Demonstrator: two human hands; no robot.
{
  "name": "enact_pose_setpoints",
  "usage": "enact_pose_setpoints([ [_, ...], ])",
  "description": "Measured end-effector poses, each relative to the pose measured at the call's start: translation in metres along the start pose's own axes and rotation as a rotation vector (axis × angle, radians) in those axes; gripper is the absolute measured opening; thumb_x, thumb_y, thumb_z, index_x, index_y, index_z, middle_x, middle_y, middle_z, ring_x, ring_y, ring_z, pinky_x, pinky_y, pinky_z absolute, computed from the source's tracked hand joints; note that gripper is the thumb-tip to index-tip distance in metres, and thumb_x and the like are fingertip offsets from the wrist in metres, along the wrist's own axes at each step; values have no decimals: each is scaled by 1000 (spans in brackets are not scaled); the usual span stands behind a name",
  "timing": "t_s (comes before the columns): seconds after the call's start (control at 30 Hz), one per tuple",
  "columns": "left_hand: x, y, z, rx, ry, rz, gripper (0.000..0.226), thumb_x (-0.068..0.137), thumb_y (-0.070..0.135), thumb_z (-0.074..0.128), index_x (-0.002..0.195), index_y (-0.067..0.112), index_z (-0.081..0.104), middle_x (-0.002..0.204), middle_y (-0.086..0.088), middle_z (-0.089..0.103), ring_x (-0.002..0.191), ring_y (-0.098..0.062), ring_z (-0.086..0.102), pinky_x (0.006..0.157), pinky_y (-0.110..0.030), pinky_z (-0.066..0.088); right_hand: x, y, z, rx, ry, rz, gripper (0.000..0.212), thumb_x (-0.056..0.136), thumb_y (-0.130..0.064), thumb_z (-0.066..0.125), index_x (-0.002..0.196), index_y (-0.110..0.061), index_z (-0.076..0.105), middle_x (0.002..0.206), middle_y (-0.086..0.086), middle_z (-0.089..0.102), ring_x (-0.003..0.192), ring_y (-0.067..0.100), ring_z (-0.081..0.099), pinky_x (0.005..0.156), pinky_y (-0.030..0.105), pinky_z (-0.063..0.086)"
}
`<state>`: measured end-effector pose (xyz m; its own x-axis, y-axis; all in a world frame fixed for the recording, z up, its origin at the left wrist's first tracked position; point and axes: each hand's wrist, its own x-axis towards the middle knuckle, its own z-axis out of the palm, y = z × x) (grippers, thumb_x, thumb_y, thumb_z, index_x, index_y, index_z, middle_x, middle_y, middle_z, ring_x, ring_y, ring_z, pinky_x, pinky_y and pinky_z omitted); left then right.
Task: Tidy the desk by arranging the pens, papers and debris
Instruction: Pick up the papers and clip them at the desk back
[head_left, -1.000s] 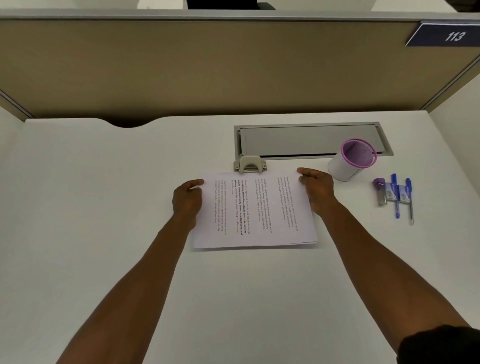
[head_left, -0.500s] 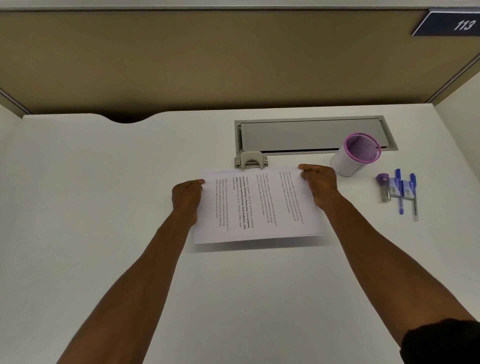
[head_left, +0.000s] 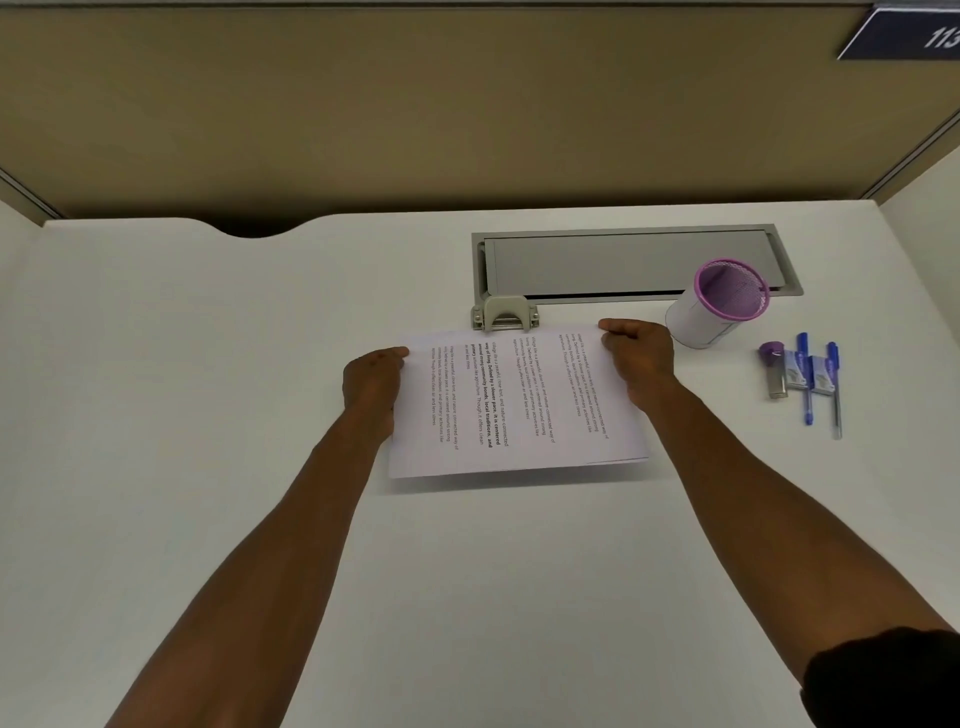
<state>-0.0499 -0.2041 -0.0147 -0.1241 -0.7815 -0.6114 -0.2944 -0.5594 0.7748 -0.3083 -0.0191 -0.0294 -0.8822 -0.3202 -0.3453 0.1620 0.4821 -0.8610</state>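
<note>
A thin stack of printed papers (head_left: 514, 410) is held just above the white desk (head_left: 208, 415), its near edge casting a shadow. My left hand (head_left: 373, 383) grips the stack's left side and my right hand (head_left: 640, 358) grips its far right corner. A beige hole punch (head_left: 504, 313) stands right behind the papers' far edge. To the right stands a purple-rimmed mesh pen cup (head_left: 719, 304). Further right lie two blue pens (head_left: 818, 382), two small staple boxes (head_left: 808, 369) and a purple-capped stick (head_left: 774, 371).
A grey cable-tray lid (head_left: 623, 260) is set into the desk behind the hole punch. A tan partition wall (head_left: 415, 104) closes the back, with a curved cable notch (head_left: 254, 228) at the desk's far left edge.
The papers have been lifted off the desk by both hands, the near edge rising slightly. The view has tilted a little downward.
</note>
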Motion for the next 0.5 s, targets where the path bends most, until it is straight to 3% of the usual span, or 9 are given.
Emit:
enact_pose_setpoints([
  [0.2, 3, 4, 4, 211, 71, 187, 26, 93, 12, 53, 101, 22, 76, 117, 3, 70, 105, -18, 63, 90, -29, 50, -3, -4, 4, -148, 63, -111, 24, 86, -7, 62, 104, -16, 75, 111, 0, 72, 98, 9, 62, 97, 24, 46],
  [0.3, 3, 5, 5, 318, 104, 276, 32, 92, 8, 49, 103, 23, 75, 115, 4, 69, 100, -16, 62, 86, -26, 49, -7, -7, 7, -198, 86, -156, 24, 86, -4, 59, 102, -13, 75, 110, 2, 73, 101, 13, 64, 99, 24, 47],
  [0.5, 3, 4, 11, 449, 182, 480, 30, 90, 0, 51, 107, 11, 73, 108, -5, 71, 91, -15, 60, 92, -29, 51, -13, -10, 12, -285, 145, -251, 25, 88, -2, 58, 105, -7, 74, 111, 8, 72, 105, 19, 66, 102, 28, 47],
])
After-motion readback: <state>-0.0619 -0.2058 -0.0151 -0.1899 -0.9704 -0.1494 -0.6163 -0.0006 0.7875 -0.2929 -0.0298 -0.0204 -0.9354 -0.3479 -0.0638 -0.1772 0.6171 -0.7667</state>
